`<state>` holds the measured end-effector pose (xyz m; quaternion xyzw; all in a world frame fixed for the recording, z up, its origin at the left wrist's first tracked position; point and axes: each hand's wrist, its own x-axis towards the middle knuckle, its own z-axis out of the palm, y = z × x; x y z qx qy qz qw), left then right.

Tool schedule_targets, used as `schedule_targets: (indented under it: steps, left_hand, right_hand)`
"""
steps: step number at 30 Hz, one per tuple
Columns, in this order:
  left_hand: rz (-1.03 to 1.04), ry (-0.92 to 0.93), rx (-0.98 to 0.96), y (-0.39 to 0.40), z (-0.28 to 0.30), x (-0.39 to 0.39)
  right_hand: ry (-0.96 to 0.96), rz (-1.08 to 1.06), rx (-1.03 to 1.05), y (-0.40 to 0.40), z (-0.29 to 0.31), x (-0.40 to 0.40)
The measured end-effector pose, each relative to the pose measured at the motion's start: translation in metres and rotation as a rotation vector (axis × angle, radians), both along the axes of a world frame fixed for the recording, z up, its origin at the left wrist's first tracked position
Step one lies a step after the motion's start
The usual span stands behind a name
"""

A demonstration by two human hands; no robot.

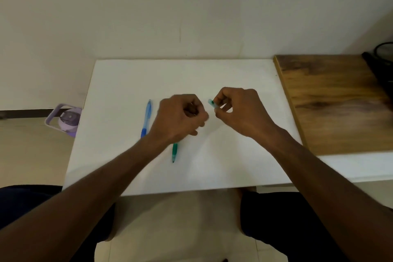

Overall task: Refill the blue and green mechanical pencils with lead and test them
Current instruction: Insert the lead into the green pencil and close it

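Observation:
The blue mechanical pencil (pixel 146 118) lies on the white board (pixel 234 155), just left of my left hand. My left hand (pixel 180 117) is closed in a fist around the green mechanical pencil (pixel 174 152). Only the pencil's lower end and tip stick out below the hand, pointing toward me; its upper part is hidden in the fist. My right hand (pixel 240 110) pinches a small translucent green piece (pixel 212 103) between thumb and fingertips, a little to the right of the left fist. Whether this piece is a cap or a lead tube I cannot tell.
A wooden board (pixel 331 104) adjoins the white board on the right, with a dark object (pixel 382 59) at its far corner. A purple water bottle (pixel 67 120) stands on the floor to the left. A wall rises directly behind the boards.

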<state>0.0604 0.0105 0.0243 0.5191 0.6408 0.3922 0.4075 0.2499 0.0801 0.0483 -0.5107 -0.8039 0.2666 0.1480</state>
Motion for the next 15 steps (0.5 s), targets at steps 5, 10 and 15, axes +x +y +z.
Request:
schedule_targets:
  steps: [5, 10, 15]
  left_hand:
    - [0.054, -0.157, -0.155, -0.013, 0.014, -0.034]
    - [0.001, -0.183, -0.225, -0.030, 0.011, -0.052]
    - [0.087, -0.138, -0.234, -0.037, 0.011, -0.057]
  right_hand:
    - [0.027, 0.114, 0.009, -0.020, -0.002, -0.014]
    - [0.045, 0.181, -0.004, -0.031, 0.001, -0.032]
    - [0.031, 0.211, 0.047, -0.037, 0.002, -0.040]
